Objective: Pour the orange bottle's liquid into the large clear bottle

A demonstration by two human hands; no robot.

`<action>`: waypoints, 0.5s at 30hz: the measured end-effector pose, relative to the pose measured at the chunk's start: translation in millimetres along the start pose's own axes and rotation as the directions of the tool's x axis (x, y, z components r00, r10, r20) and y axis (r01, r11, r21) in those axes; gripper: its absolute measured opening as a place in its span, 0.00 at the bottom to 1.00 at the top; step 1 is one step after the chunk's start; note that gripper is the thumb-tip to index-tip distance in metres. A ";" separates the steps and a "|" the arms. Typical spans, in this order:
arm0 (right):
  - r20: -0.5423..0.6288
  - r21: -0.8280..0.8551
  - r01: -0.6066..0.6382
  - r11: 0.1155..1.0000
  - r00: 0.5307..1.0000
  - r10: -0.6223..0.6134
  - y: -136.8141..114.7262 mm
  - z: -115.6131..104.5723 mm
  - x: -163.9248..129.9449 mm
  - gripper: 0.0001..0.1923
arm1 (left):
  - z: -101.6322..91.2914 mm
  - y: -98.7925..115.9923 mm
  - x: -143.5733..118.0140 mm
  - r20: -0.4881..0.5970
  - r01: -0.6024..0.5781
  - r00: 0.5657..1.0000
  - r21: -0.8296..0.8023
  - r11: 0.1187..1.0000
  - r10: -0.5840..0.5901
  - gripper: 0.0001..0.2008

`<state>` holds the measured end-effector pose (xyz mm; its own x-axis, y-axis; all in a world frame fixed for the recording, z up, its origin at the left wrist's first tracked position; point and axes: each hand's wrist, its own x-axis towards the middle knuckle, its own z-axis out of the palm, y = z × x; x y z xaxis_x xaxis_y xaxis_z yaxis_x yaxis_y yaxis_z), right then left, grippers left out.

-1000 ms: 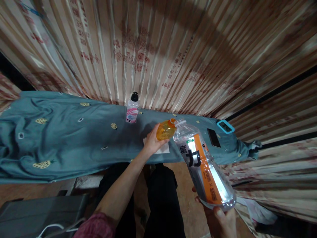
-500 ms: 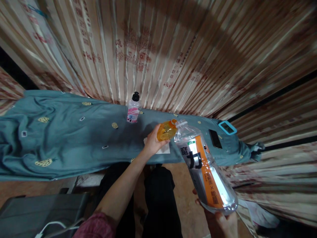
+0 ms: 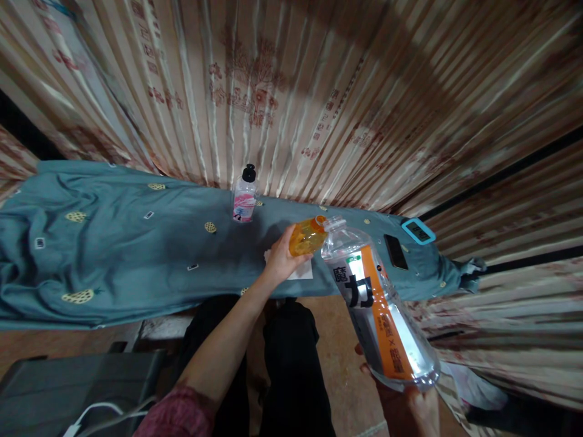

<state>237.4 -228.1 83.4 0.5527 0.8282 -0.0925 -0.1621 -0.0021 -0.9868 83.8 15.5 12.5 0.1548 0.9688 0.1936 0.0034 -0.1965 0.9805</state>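
Note:
My left hand [image 3: 282, 261] is closed round a small orange see-through bottle [image 3: 306, 237], tipped on its side with its mouth to the right. That mouth meets the neck of a large clear plastic bottle [image 3: 378, 303] with an orange and silver label. My right hand [image 3: 405, 400] grips the large bottle near its base and holds it tilted, neck up and to the left. Whether liquid passes between the two mouths I cannot make out. Beneath my left hand lies a white sheet of paper [image 3: 300, 271], partly covered.
A clear bottle with a black cap and pink label [image 3: 245, 203] stands on the green cloth [image 3: 136, 255]. To the right lie a black phone [image 3: 396, 252] and a blue-framed digital clock [image 3: 418, 232]. Patterned curtains [image 3: 291, 91] hang behind. A grey case [image 3: 82, 388] sits at lower left.
The view has shifted slightly. Both hands keep their hold, and the two bottles stay mouth to mouth with hardly any movement.

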 end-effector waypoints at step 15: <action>-0.033 -0.010 0.015 1.000 0.999 -0.015 -2.0 5.4 -1.3 0.47 | -1.6 2.4 -0.1 -0.001 -0.033 0.999 0.053 0.998 0.034 0.42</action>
<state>232.6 -226.1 86.2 0.5821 0.8090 -0.0816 -0.1453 0.0047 -0.9894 82.3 15.2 14.9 0.1537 0.9618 0.2264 0.0502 -0.2364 0.9704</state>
